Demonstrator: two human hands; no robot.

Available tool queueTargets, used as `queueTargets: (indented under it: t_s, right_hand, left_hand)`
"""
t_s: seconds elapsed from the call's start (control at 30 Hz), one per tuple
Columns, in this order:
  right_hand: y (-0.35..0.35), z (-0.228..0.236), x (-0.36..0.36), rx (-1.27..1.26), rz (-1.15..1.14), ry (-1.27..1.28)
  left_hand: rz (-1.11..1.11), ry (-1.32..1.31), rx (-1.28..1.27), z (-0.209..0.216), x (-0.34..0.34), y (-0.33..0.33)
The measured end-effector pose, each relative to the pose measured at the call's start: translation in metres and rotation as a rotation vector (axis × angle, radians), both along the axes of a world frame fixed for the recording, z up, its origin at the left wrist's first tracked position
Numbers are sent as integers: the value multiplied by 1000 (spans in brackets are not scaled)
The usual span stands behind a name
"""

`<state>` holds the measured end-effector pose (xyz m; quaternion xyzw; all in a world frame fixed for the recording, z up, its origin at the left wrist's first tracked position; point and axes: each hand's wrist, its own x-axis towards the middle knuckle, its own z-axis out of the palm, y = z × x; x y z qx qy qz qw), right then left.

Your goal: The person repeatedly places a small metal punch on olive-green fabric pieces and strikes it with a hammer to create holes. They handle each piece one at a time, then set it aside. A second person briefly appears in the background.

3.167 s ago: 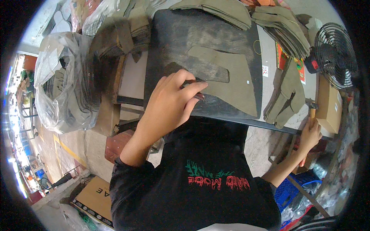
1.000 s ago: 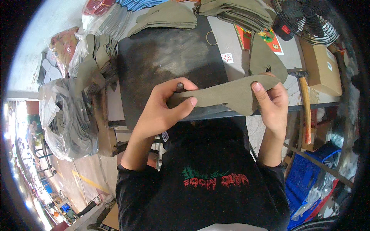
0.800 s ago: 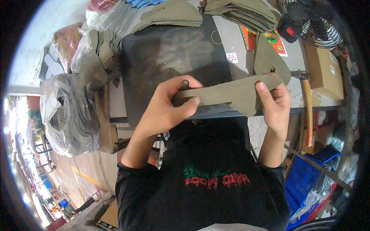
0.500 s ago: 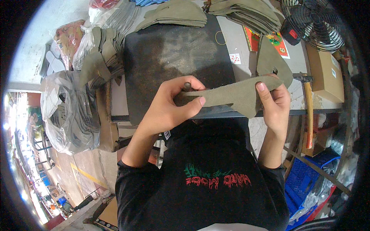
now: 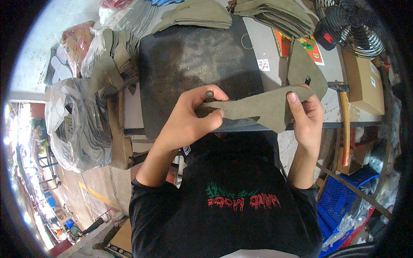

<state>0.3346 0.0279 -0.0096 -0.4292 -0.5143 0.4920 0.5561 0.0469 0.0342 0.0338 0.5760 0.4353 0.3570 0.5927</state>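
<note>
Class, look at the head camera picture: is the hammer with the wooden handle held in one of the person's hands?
No. The hammer lies on the bench, while both the left hand and the right hand grip the olive cut-out piece.

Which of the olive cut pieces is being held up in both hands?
The long olive piece over the dark mat's near edge, gripped at its ends; the others lie flat.

dark work mat [image 5: 193,64] on the bench, dusty in the middle | stacks of olive cut pieces [image 5: 193,13] along its far edge | black fan [image 5: 352,26] at far right | cardboard box [image 5: 363,79] beside it | wooden-handled hammer [image 5: 344,120] near the bench edge | clear plastic bags [image 5: 71,124] of pieces at left | blue crate [image 5: 340,202] lower right
</note>
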Motion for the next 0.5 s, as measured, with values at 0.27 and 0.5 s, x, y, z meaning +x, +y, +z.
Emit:
queueTargets:
  t_s: [0.27,0.5]
  right_hand:
    - [-23,22,4,-160,167,-102]
    - [-61,88,18,215,-258,-337]
  left_hand:
    - [43,-81,-72,-3,1,-1]
    - [-123,134,299,5,31,-17]
